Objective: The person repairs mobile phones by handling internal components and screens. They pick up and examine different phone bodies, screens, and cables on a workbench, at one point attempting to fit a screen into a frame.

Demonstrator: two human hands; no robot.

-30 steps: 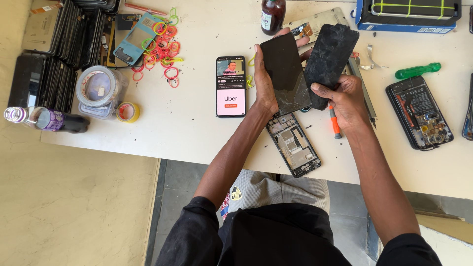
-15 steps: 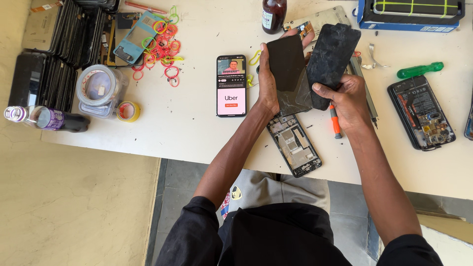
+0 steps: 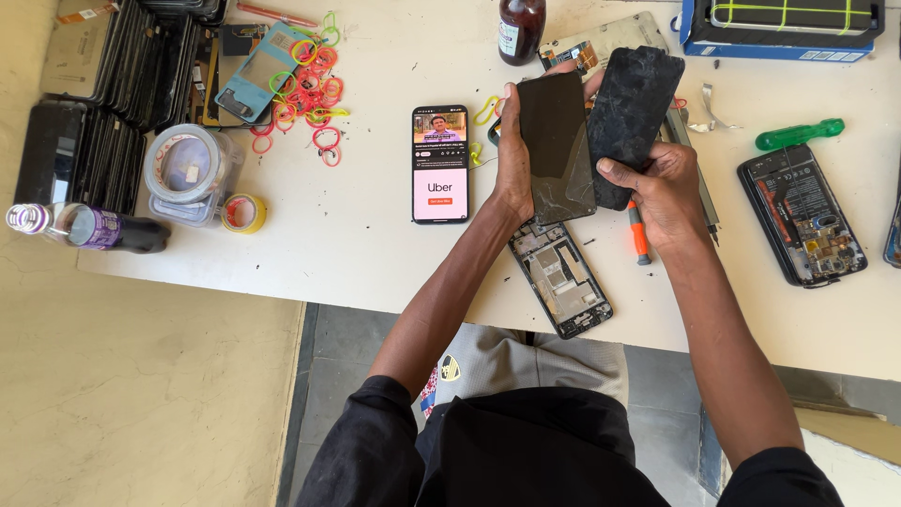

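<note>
My left hand (image 3: pixel 514 160) grips a dark phone screen panel (image 3: pixel 556 141) upright above the white table (image 3: pixel 357 244). My right hand (image 3: pixel 662 188) holds a black back cover (image 3: pixel 634 108) beside it, their edges close together. Under my hands lies an opened phone frame (image 3: pixel 561 279) with its insides showing. An orange-handled screwdriver (image 3: pixel 638 239) lies just below my right hand.
A lit phone (image 3: pixel 439 163) lies left of my hands. Coloured rubber bands (image 3: pixel 314 89), tape rolls (image 3: pixel 188 174), stacked dark panels (image 3: pixel 113 84) and a bottle (image 3: pixel 89 227) sit at left. Another opened phone (image 3: pixel 802 214), a green screwdriver (image 3: pixel 798 134), a blue box (image 3: pixel 784 26) and a brown bottle (image 3: pixel 521 26) lie beyond.
Both hands have stayed together over the table. The screen panel and back cover have shifted only slightly in my grip.
</note>
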